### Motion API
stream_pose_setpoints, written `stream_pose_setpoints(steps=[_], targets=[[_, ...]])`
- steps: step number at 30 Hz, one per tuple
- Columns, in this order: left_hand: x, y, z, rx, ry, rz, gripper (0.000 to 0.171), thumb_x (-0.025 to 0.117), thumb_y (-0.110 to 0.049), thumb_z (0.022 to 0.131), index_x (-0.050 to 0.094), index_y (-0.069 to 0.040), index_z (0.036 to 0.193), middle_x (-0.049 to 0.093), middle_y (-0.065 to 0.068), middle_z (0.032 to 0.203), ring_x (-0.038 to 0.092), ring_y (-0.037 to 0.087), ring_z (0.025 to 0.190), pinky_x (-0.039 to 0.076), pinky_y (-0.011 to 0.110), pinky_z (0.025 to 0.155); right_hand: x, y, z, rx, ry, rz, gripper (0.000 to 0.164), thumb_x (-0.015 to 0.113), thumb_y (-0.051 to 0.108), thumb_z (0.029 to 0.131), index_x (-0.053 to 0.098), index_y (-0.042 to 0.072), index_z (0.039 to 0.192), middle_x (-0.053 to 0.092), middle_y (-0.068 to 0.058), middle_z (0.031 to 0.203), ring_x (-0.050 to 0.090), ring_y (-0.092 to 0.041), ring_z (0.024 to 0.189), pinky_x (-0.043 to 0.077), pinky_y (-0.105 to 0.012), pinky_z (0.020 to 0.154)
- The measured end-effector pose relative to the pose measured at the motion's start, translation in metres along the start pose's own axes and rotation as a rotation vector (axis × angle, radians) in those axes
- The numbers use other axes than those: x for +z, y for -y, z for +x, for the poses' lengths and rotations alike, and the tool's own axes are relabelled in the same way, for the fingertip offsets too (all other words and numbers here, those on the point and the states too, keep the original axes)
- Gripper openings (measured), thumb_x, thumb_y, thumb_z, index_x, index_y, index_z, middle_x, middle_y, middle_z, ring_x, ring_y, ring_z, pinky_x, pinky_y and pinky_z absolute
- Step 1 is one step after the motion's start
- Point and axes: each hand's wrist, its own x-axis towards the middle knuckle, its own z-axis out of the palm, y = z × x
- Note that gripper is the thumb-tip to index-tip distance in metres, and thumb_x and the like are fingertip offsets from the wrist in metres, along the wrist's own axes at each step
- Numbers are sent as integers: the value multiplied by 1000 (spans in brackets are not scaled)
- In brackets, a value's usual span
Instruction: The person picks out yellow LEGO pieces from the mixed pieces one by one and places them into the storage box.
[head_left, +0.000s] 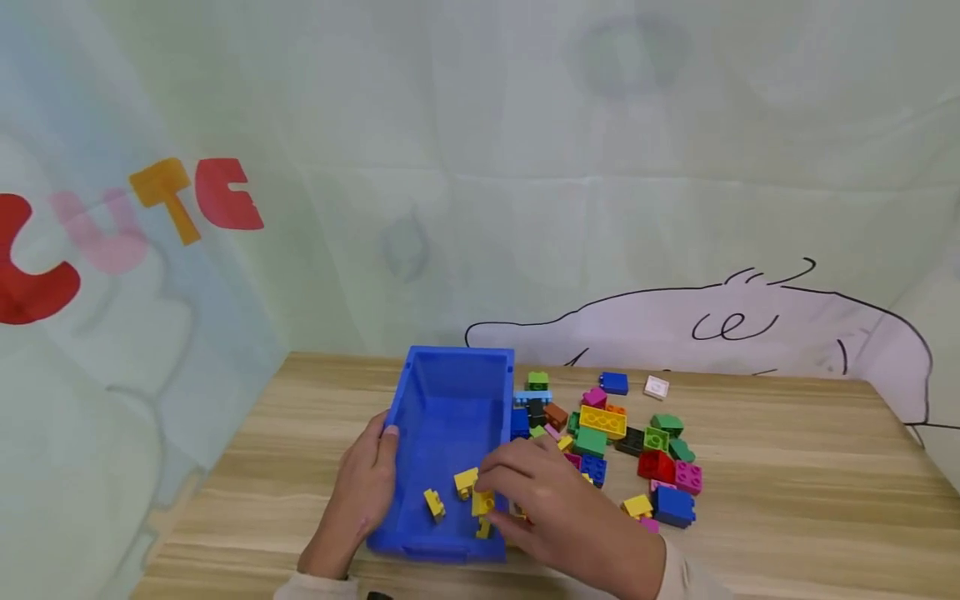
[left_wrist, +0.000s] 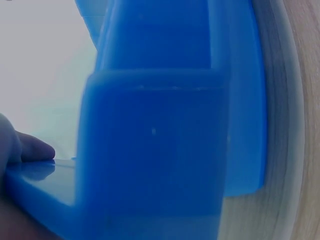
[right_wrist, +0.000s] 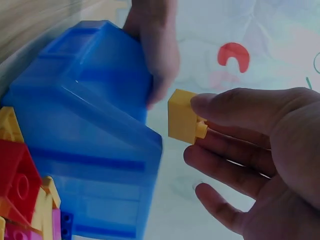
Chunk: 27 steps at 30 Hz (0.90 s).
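Note:
A blue plastic bin (head_left: pixel 457 433) stands on the table, tilted in the wrist views' framing. My left hand (head_left: pixel 363 483) grips its left wall, thumb over the rim; in the left wrist view a fingertip (left_wrist: pixel 37 148) rests at the blue rim. Above the bin's near right part, my right hand (head_left: pixel 558 504) pinches a yellow toy brick (right_wrist: pixel 181 116) between thumb and fingers. Inside the bin lie a few yellow bricks, one (head_left: pixel 433 505) apart toward the left, another (head_left: pixel 464 482) near the right fingers. The right fingers partly hide that corner.
Right of the bin spreads a loose pile of mixed bricks, among them a long yellow brick (head_left: pixel 602 422), a red brick (head_left: pixel 656 466) and a large blue brick (head_left: pixel 673 506). A white square piece (head_left: pixel 656 387) lies farther back. A printed cloth (head_left: pixel 450 208) hangs behind the table (head_left: pixel 787 500).

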Motion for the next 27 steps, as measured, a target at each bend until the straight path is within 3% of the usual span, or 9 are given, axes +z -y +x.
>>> stream_pose_setpoints(steps=[18, 23, 27], targets=[[1, -1, 0, 13, 3, 33, 47, 29, -28, 110, 43, -1, 146, 50, 27, 145, 44, 45, 135, 36, 66, 110, 18, -7, 3, 3, 22, -204, 28, 83, 26, 82, 75, 18, 108, 71, 4, 111, 57, -17, 105, 55, -48, 93], [1, 0, 0, 6, 3, 31, 47, 29, -29, 110, 43, -2, 146, 50, 26, 144, 45, 45, 135, 37, 66, 109, 17, -9, -1, 0, 7, -204, 28, 85, 23, 81, 74, 17, 107, 71, 3, 110, 57, -17, 106, 52, -52, 95], [1, 0, 0, 2, 2, 29, 47, 29, -29, 110, 43, -2, 147, 50, 26, 145, 45, 45, 135, 36, 67, 109, 12, -10, -5, 28, -40, -139, 25, 85, 19, 81, 74, 17, 103, 70, 5, 106, 57, -14, 105, 51, -54, 98]])
